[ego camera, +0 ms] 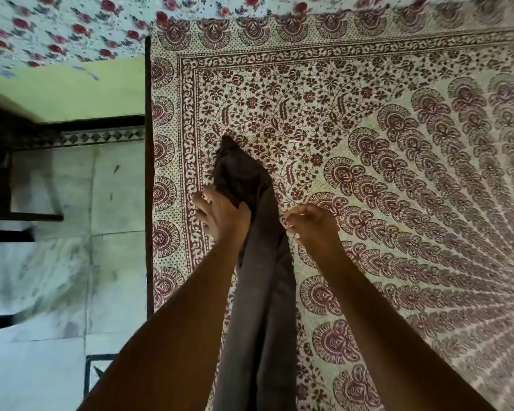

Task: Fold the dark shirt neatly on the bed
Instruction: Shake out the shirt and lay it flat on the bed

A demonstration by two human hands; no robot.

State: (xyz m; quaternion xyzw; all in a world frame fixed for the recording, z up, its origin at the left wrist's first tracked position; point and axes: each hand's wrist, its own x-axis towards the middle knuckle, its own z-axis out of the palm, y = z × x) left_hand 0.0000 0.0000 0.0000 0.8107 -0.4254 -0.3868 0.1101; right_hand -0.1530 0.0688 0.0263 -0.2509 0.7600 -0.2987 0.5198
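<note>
Printed bedspread (368, 120) covers the bed beside a pale tiled floor (57, 262). From my head view, the dark shirt (258, 262) lies bunched in a long strip near the bedspread's left border. My left hand (220, 215) grips its upper bundle; my right hand (312, 223) pinches its edge, fingers curled. Both arms reach forward. Uneven pulling could, I judge, twist the strip and spoil the fold.

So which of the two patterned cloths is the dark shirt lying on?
The maroon paisley bedspread under the dark shirt, not the rose-print cloth at the top.
</note>
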